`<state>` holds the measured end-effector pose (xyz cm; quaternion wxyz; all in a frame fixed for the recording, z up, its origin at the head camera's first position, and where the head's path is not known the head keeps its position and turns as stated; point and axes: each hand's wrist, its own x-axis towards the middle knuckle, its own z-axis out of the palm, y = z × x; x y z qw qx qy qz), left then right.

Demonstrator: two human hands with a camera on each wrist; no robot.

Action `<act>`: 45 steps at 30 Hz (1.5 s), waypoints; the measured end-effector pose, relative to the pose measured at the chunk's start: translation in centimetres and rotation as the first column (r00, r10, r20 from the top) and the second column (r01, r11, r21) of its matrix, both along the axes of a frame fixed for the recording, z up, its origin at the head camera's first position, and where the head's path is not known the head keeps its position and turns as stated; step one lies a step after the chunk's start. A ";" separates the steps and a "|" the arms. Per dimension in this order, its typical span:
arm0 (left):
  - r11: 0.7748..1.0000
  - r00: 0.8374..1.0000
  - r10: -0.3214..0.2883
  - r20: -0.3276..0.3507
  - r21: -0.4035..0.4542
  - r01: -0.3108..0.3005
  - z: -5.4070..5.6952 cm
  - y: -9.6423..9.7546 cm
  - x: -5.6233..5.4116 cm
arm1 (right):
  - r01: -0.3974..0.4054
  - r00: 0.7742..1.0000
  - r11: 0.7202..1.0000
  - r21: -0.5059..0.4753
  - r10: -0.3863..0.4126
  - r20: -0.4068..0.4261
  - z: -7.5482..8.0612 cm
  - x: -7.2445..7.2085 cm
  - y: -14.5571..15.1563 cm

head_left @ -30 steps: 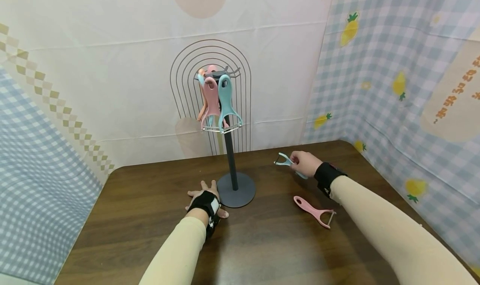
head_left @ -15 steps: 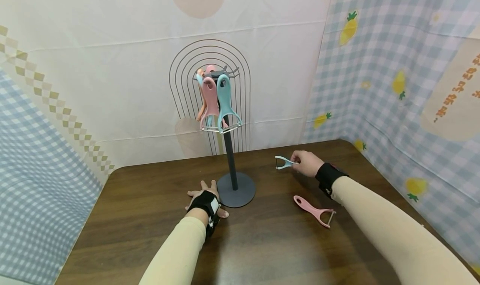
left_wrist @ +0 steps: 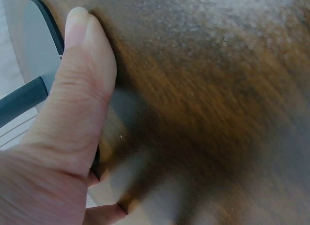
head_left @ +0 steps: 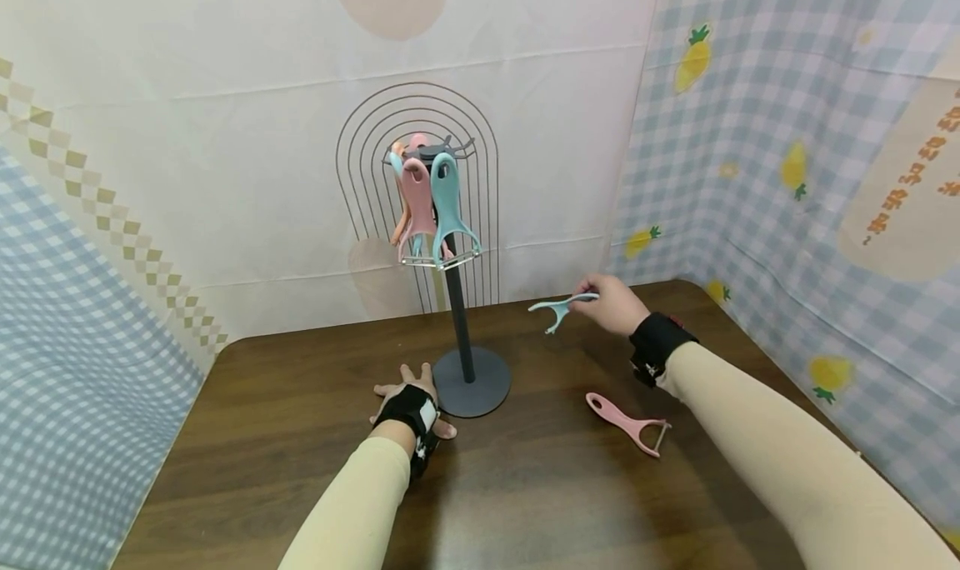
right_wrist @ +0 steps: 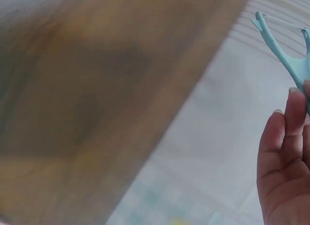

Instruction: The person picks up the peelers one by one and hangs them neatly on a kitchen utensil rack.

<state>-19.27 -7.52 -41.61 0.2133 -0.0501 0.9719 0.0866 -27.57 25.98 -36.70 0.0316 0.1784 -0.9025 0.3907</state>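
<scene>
My right hand (head_left: 611, 303) pinches a light blue peeler (head_left: 558, 307) by its handle, above the back right of the table. In the right wrist view the fingertips hold the blue peeler (right_wrist: 283, 53) below its forked head. My left hand (head_left: 408, 391) rests on the table with fingers spread, right beside the round base (head_left: 483, 391) of a dark grey stand. In the left wrist view the thumb (left_wrist: 80, 84) overlaps that base (left_wrist: 41, 41). On the stand's hooks hang several peelers, with a pink peeler (head_left: 417, 195) and a teal peeler (head_left: 446, 199) in front.
A pink peeler (head_left: 626, 422) lies on the brown wooden table (head_left: 525, 487), in front of the right hand. A bare hook (head_left: 465, 147) sticks out at the stand's upper right. Cloth sheets (head_left: 555, 178) line the back and both sides.
My right hand has raised the blue peeler off the table and turned it, its head now swung to the left. The left hand stays put beside the base.
</scene>
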 end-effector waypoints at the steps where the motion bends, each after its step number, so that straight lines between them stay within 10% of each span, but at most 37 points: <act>1: 1.000 1.000 -0.002 -0.003 -0.006 0.002 -0.5 -0.1 -0.2 | 0.009 1.000 1.000 -0.024 -0.009 0.003 0.5 0.1 -0.1; 4: 1.000 1.000 -0.013 -0.008 -0.021 0.013 -2.0 -0.5 -1.1 | 0.027 0.999 0.997 -0.077 -0.028 -0.015 2.3 0.3 -0.6; 15: 0.998 1.000 0.002 -0.014 0.061 -0.001 3.1 0.6 2.0 | -0.048 0.998 0.951 -0.307 0.033 -0.052 8.7 0.9 -3.0; 45: 0.995 0.998 0.040 -0.055 0.094 -0.035 3.4 0.3 3.1 | -0.292 0.951 0.857 -0.424 0.210 -0.228 19.5 2.7 -11.1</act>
